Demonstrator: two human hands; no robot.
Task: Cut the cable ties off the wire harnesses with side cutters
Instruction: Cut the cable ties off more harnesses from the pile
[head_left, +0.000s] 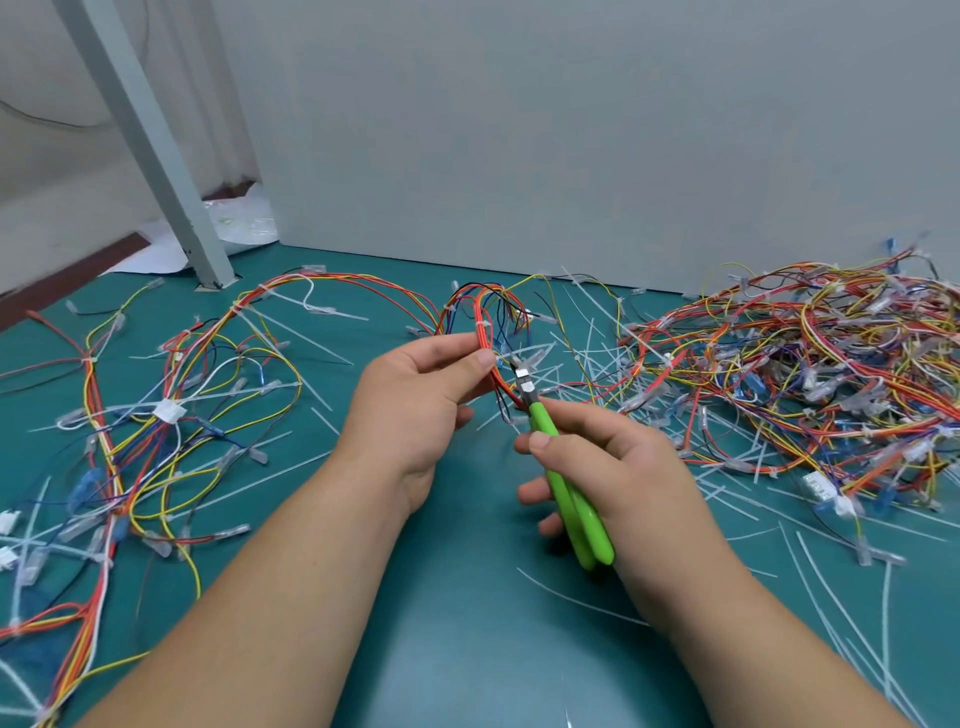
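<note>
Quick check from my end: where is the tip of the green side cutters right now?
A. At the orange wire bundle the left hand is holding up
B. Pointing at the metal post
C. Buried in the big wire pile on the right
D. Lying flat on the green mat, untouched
A: the right hand holds the green side cutters with their tip at the orange wire bundle pinched in the left hand.

This looks like an electrical assembly workbench in a workshop or small factory. A green anti-static mat (447, 649) covers the table, strewn with multicoloured wire harnesses (810, 374) and cut white cable ties (587, 332). Plain grey partition panels (571, 130) and a metal post (156, 150) back the bench.
</note>
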